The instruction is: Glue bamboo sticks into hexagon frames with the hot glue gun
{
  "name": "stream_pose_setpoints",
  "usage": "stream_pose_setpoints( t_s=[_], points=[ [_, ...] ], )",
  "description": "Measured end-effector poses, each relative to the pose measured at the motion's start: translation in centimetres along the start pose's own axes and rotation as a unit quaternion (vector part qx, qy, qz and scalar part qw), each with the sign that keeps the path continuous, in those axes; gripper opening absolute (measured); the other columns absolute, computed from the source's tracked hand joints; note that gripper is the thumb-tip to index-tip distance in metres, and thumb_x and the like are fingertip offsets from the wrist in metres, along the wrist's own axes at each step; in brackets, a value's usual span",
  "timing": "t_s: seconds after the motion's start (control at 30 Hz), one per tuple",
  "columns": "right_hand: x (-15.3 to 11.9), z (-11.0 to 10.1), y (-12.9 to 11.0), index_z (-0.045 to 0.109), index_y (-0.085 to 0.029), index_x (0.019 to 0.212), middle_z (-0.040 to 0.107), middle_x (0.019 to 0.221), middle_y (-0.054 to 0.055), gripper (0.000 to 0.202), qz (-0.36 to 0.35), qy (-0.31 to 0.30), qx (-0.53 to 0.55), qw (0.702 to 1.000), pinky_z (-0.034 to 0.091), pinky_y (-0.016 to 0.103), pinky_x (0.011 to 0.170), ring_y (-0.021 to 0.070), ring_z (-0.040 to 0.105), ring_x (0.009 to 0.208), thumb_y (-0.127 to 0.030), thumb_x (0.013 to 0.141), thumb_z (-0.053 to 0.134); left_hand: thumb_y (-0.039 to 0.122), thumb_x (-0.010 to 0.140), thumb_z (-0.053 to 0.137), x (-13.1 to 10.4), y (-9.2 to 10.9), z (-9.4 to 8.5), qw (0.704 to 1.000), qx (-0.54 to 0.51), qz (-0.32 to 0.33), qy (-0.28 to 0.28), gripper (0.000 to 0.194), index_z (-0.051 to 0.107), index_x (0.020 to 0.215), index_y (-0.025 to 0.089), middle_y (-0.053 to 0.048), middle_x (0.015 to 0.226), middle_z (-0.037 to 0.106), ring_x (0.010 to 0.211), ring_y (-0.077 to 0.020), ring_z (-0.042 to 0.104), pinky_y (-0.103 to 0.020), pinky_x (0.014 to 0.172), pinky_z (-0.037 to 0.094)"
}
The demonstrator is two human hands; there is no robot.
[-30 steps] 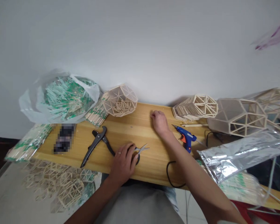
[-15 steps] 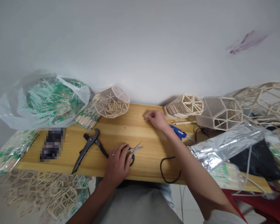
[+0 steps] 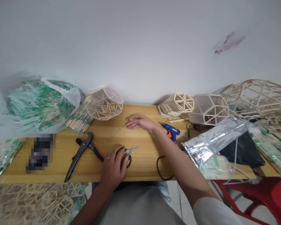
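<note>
My left hand (image 3: 114, 167) rests on the table beside small scissors (image 3: 130, 151), its fingers bent over one handle; whether it grips them is unclear. The scissor blades lie spread, pointing up and right. My right hand (image 3: 140, 122) is over the middle of the table with fingers stretched out and nothing in them. A blue glue gun (image 3: 174, 130) lies to the right of that hand. Left of my left hand are black cutters (image 3: 83, 148) with their handles apart. A wooden stick frame (image 3: 105, 104) holding short sticks stands behind.
A plastic bag of green-wrapped sticks (image 3: 39, 103) fills the back left. At the back right are a stack of stick panels (image 3: 175, 104) and larger frames (image 3: 209, 109). A silver packet (image 3: 210, 140) lies at right; a red chair (image 3: 267, 195) stands below.
My right hand has moved left and toward me, and its fingers have opened out. More of the glue gun shows. The view has shifted to the right; my left hand stays by the scissors.
</note>
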State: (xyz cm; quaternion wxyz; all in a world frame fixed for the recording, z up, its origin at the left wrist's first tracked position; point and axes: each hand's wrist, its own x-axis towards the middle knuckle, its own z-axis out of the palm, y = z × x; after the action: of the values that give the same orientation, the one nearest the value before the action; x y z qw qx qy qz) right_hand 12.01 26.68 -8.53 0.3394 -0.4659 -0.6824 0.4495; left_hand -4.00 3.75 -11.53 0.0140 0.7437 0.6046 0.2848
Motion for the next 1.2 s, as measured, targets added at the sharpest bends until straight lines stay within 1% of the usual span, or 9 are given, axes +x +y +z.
stream_pose_setpoints(
  t_s=[0.17,0.3,0.53,0.77,0.83,0.9,1.0,1.1,1.2],
  points=[
    [-2.5,-0.2,-2.3,0.073,-0.017,0.112,0.076,0.12,0.017,0.023,-0.028,0.037,-0.101,0.994,0.049,0.049,0.112,0.0293,0.067,0.12,-0.01,0.095,0.059,0.027,0.104,0.059,0.0,0.0,-0.2,1.0,-0.023,0.011,0.009,0.026,0.063,0.128,0.017,-0.015,0.127,0.071,0.119,-0.0296,0.067,-0.045,0.106,0.052],
    [-7.8,-1.0,-3.0,0.073,-0.018,0.1,0.077,0.103,0.013,0.018,-0.067,-0.004,-0.285,0.956,0.052,0.043,0.101,0.0281,0.069,0.104,-0.012,0.098,0.056,0.025,0.104,0.058,0.1,0.0,-0.4,0.998,-0.056,0.006,0.025,0.009,0.063,0.111,0.021,-0.012,0.119,0.072,0.113,-0.0268,0.069,-0.043,0.102,0.053],
    [-18.5,-5.6,0.4,0.07,-0.023,0.09,0.073,0.088,0.01,0.019,0.009,0.089,-0.363,0.928,0.055,0.04,0.08,0.0291,0.068,0.087,-0.023,0.103,0.056,0.022,0.106,0.046,0.0,-0.2,-1.1,0.99,-0.125,-0.02,0.055,0.019,0.058,0.091,0.025,-0.002,0.082,0.068,0.076,-0.02,0.065,-0.032,0.075,0.051],
    [-21.1,-7.6,1.8,0.072,-0.02,0.105,0.066,0.109,0.017,0.018,-0.004,0.213,-0.401,0.891,0.058,0.05,0.093,0.0331,0.064,0.102,-0.022,0.102,0.054,0.027,0.105,0.055,1.0,-0.2,-2.1,0.992,-0.125,0.002,0.014,0.038,0.056,0.068,0.025,0.003,0.061,0.058,0.055,-0.0144,0.057,-0.028,0.059,0.045],
    [-20.8,-7.7,1.7,0.073,-0.018,0.11,0.065,0.114,0.019,0.02,0.002,0.214,-0.408,0.888,0.058,0.053,0.095,0.0344,0.063,0.104,-0.022,0.102,0.055,0.029,0.106,0.057,1.6,-0.1,-2.0,0.993,-0.111,0.013,0.026,0.03,0.068,0.078,0.024,-0.001,0.076,0.071,0.07,-0.0166,0.068,-0.029,0.072,0.053],
    [-20.4,-7.7,1.5,0.074,-0.015,0.111,0.065,0.117,0.021,0.022,0.01,0.204,-0.422,0.883,0.057,0.055,0.096,0.0359,0.062,0.106,-0.021,0.101,0.056,0.03,0.107,0.056,2.0,0.0,-1.7,0.995,-0.096,0.021,0.025,0.02,0.075,0.106,0.023,-0.006,0.108,0.079,0.099,-0.0218,0.074,-0.035,0.094,0.056],
    [-20.0,-7.1,0.9,0.077,-0.015,0.109,0.068,0.122,0.022,0.023,0.002,0.173,-0.431,0.886,0.055,0.057,0.101,0.0374,0.062,0.113,-0.018,0.102,0.055,0.032,0.105,0.058,1.9,0.2,-1.1,0.995,-0.071,0.049,-0.047,0.032,0.068,0.135,0.025,-0.01,0.14,0.071,0.129,-0.0278,0.067,-0.045,0.112,0.05],
    [-20.0,-5.4,0.4,0.074,-0.016,0.127,0.067,0.141,0.021,0.03,-0.025,0.107,-0.398,0.911,0.051,0.057,0.112,0.0376,0.06,0.134,-0.023,0.106,0.054,0.041,0.098,0.068,1.2,0.1,-0.9,0.992,-0.041,0.048,-0.108,0.048,0.063,0.144,0.026,-0.013,0.152,0.063,0.139,-0.0347,0.06,-0.054,0.117,0.048],
    [-20.4,-3.1,0.5,0.063,-0.013,0.148,0.058,0.158,0.023,0.044,-0.032,0.049,-0.368,0.928,0.046,0.06,0.12,0.0387,0.051,0.15,-0.029,0.108,0.054,0.043,0.094,0.073,1.1,-0.4,-1.0,0.991,-0.025,0.029,-0.128,0.055,0.062,0.144,0.024,-0.016,0.145,0.068,0.132,-0.0371,0.064,-0.057,0.112,0.05]
  ],
)
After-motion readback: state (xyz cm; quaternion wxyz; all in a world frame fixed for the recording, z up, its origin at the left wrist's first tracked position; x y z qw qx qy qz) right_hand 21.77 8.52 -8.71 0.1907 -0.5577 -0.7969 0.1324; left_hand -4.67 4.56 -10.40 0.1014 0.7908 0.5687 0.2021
